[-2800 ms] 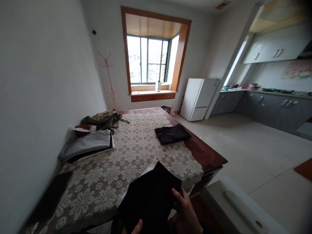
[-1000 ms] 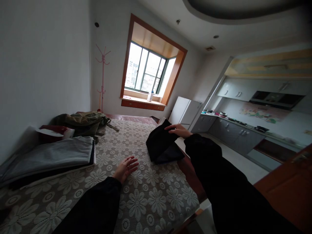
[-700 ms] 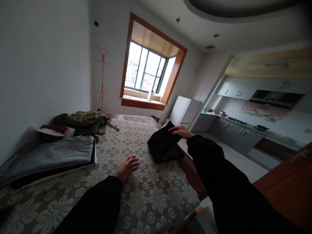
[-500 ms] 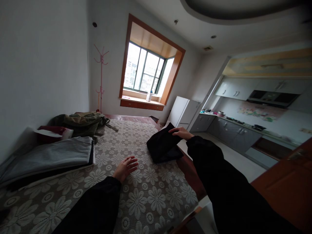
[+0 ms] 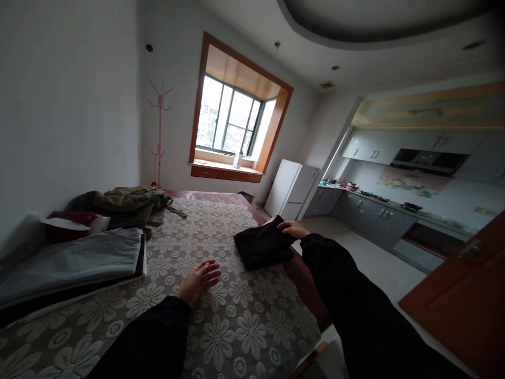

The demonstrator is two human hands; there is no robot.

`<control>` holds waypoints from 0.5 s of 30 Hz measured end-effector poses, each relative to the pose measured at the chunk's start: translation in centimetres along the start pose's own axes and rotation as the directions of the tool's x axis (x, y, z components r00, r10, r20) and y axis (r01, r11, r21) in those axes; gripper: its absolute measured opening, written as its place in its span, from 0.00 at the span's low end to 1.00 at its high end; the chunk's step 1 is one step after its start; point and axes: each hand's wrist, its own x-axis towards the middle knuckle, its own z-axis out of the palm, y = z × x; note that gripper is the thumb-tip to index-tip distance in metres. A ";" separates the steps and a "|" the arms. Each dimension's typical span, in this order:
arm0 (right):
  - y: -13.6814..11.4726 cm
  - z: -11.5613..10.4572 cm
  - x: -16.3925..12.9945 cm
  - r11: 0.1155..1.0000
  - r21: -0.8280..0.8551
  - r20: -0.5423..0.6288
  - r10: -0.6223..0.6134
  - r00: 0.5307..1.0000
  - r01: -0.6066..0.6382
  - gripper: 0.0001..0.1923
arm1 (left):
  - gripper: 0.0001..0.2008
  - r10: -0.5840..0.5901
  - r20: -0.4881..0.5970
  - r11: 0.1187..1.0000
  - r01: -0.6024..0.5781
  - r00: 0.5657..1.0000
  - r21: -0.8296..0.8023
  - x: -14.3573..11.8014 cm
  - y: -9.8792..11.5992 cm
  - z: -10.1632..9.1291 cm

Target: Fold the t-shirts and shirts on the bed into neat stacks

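Near the right edge of a lace-covered worktop (image 5: 300,279), fingers of the right hand (image 5: 295,230) grip folded black fabric (image 5: 261,246) by its far corner, the left hand (image 5: 196,283) nearby with fingers loosely spread.

A pink coat rack (image 5: 160,126) is standing left of a wood-framed window (image 5: 232,118), where a white bottle (image 5: 237,160) is resting on the sill (image 5: 216,165). An olive-green bag (image 5: 122,204) is lying beside the left wall (image 5: 71,105). A white fridge (image 5: 287,184) is standing near grey kitchen cabinets (image 5: 373,213).
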 end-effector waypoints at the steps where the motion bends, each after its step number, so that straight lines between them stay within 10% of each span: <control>1: 0.7 0.3 0.1 1.000 0.008 -0.007 0.015 1.000 -0.015 0.17 | 0.11 0.000 -0.001 1.000 0.000 1.000 0.000 0.0 0.0 0.0; 15: 7.0 5.2 -1.2 0.971 0.239 -0.108 0.020 0.994 0.006 0.38 | 0.11 0.012 -0.023 1.000 -0.012 1.000 0.001 -0.2 0.0 0.0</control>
